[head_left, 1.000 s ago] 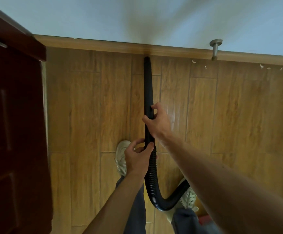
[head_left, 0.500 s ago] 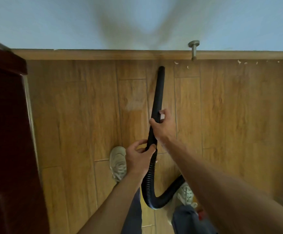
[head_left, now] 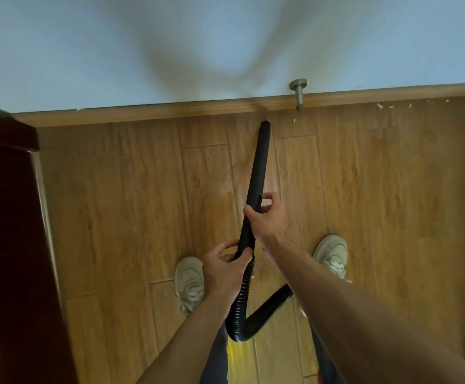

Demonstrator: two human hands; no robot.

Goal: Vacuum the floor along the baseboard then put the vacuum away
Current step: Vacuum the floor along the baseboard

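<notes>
A black vacuum nozzle (head_left: 259,162) points away from me, its tip on the wooden floor (head_left: 128,203) just short of the wooden baseboard (head_left: 142,113). My right hand (head_left: 267,220) grips the nozzle's lower part. My left hand (head_left: 225,268) grips it further down, where the ribbed black hose (head_left: 242,309) begins. The hose loops down between my legs and passes behind my right forearm. The vacuum's body is out of view. Small white debris bits (head_left: 383,106) lie along the baseboard to the right.
A metal door stop (head_left: 299,95) sticks out of the baseboard just right of the nozzle tip. A dark red door (head_left: 6,245) fills the left edge. My two shoes, the left one (head_left: 189,284) and the right one (head_left: 332,254), stand either side of the hose.
The nozzle tip has swept rightward along the baseboard toward the door stop, and the white bits near it are mostly gone. My right foot has stepped to the right. Both hands keep their grip.
</notes>
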